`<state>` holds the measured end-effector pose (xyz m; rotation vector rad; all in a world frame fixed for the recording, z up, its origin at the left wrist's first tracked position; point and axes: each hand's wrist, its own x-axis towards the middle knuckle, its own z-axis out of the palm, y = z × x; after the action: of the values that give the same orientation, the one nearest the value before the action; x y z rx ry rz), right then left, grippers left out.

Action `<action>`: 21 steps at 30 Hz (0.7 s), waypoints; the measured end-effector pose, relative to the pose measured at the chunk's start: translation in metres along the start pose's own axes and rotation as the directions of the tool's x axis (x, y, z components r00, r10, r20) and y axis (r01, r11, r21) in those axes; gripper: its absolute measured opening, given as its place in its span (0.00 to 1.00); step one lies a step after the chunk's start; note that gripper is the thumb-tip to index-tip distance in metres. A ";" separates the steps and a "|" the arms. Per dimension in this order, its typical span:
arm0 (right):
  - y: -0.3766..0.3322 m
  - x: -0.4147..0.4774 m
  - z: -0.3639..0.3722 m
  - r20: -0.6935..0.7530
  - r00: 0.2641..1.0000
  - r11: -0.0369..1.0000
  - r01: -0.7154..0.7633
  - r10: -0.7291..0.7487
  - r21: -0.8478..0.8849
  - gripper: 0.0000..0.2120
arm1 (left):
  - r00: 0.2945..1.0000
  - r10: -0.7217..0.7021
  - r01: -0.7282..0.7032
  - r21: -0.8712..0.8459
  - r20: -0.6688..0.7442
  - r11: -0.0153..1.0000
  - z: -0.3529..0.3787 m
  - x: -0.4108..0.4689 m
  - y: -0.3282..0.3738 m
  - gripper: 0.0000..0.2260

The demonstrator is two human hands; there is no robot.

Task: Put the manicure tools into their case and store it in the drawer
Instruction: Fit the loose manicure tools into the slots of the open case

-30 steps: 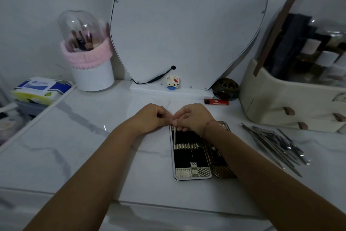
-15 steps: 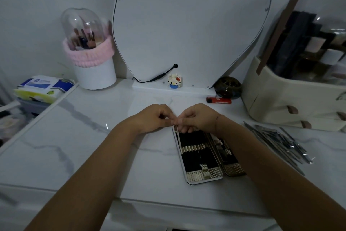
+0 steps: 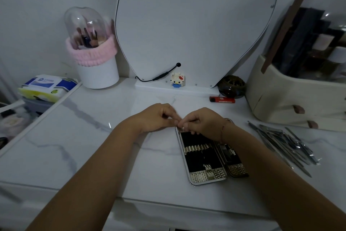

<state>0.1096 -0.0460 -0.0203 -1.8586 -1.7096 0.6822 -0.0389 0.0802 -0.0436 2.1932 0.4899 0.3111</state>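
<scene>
Case (image 3: 204, 157) open, far end at fingers (image 3: 175, 121)

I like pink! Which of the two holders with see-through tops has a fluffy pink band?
The round white brush holder at the back left, beside the mirror, wears it. The cream organizer on the right has no band.

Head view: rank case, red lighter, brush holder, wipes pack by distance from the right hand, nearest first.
1. Case, directly under the right hand.
2. Red lighter, just behind the hand, slightly right.
3. Brush holder, back left.
4. Wipes pack, far left.
</scene>
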 end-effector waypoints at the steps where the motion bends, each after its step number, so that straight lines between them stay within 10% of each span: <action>1: 0.000 0.000 0.001 -0.005 1.000 1.000 0.005 -0.005 -0.016 0.08 | 1.000 -0.007 0.007 0.006 0.006 1.000 0.000 0.000 0.000 0.05; 21: 0.006 -0.006 -0.002 0.057 0.977 0.972 0.208 -0.203 -0.111 0.07 | 0.999 -0.042 0.042 0.020 -0.012 0.999 0.002 -0.002 0.007 0.06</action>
<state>0.1148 -0.0523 -0.0230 -1.7198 -1.9761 0.5558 -0.0385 0.0741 -0.0390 2.1983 0.5471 0.2977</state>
